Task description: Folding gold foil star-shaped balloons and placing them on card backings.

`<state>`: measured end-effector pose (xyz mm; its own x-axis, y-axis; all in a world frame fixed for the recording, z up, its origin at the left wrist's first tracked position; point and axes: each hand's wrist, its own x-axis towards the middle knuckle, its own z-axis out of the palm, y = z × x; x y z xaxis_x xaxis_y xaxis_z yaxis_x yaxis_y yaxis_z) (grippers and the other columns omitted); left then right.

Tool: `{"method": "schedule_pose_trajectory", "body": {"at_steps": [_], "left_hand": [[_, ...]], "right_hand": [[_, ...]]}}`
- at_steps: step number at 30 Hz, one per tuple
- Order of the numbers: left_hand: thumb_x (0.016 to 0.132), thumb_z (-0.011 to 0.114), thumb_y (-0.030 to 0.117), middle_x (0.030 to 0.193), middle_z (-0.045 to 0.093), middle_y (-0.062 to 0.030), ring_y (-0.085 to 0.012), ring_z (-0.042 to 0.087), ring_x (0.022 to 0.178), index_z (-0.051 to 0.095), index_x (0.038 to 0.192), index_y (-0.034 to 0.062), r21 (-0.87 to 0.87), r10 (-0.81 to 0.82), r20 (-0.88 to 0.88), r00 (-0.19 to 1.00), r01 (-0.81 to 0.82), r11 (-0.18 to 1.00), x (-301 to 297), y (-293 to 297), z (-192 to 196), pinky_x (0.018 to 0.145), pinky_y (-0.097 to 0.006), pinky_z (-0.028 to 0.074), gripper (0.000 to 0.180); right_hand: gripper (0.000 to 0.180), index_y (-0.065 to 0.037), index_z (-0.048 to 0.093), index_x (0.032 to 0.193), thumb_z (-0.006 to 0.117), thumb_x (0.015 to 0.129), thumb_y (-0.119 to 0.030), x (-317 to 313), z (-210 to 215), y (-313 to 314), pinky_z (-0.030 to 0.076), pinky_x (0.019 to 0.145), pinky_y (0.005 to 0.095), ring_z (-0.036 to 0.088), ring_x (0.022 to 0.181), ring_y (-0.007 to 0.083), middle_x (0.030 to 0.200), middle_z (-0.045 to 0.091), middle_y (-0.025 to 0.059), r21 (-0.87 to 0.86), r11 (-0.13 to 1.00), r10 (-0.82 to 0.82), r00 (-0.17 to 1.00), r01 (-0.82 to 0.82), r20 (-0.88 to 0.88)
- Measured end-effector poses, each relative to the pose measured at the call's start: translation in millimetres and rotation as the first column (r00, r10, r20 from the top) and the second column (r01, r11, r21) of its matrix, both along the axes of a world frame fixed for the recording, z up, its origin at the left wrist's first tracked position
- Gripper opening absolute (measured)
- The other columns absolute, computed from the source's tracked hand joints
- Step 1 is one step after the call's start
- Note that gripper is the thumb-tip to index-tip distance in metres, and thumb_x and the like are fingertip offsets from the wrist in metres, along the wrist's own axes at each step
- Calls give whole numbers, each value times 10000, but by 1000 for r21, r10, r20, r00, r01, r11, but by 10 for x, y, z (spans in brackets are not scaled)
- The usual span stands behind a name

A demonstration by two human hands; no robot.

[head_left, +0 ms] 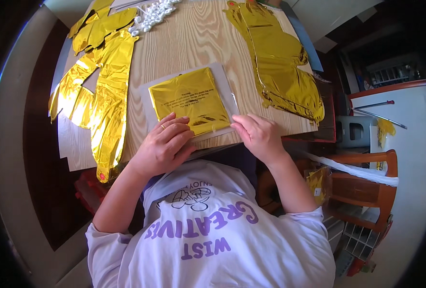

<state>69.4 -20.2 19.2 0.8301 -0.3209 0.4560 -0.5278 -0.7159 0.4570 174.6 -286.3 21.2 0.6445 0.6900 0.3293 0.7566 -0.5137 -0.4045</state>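
Note:
A flat clear plastic bag [228, 91] lies on the wooden table in front of me, with a folded gold foil balloon [189, 91] inside it. Dark printing shows on its upper face. My left hand [162, 144] rests at the bag's near left part, fingers bent over it and thumb apart; a ring is on one finger. At the near right corner, my right hand [258, 135] is closed, thumb and forefinger pinching the bag's clear edge.
Flat gold foil balloons [112, 72] spread along the table's left side, one overhanging the near edge. Another gold foil balloon [280, 57] lies at the right. White ribbon coils [155, 17] sit at the back left. A wooden chair [362, 187] stands right, white strands over it.

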Motion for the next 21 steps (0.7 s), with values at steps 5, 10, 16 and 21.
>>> {"method": "schedule_pose_trajectory", "body": {"at_steps": [5,10,16,21], "left_hand": [[775,770,104,1158,642,-109,-325,594,1205,678,1087,75,88,-13,-75,997,20,996,91,-34,291,1115,-531,396,327],[813,713,78,1256,612,-137,-349,549,1263,664,1174,60,19,-196,-45,980,197,980,348,-372,151,1120,-544,382,365],[809,662,52,1329,585,-146,-357,512,1316,651,1213,46,-28,-263,-175,949,262,965,330,-368,62,1150,-552,343,404],[767,655,44,1352,570,-146,-362,496,1335,648,1232,51,-21,-280,-198,939,282,959,342,-348,48,1169,-558,317,466]], "right_hand": [[300,-71,683,1063,792,789,-130,-120,51,-175,507,676,384,614,754,268,856,575,72,58,998,2,1000,-4,23],[285,-75,694,990,817,733,-95,-143,55,-232,490,708,373,591,788,246,884,552,48,79,995,60,996,-66,72],[293,-86,664,979,818,729,-88,-197,67,-302,479,754,386,591,804,256,903,556,48,63,995,74,997,-76,24],[243,-79,624,937,787,758,-67,-174,29,-309,463,772,386,586,834,249,909,554,54,58,994,85,994,-89,70]]}}
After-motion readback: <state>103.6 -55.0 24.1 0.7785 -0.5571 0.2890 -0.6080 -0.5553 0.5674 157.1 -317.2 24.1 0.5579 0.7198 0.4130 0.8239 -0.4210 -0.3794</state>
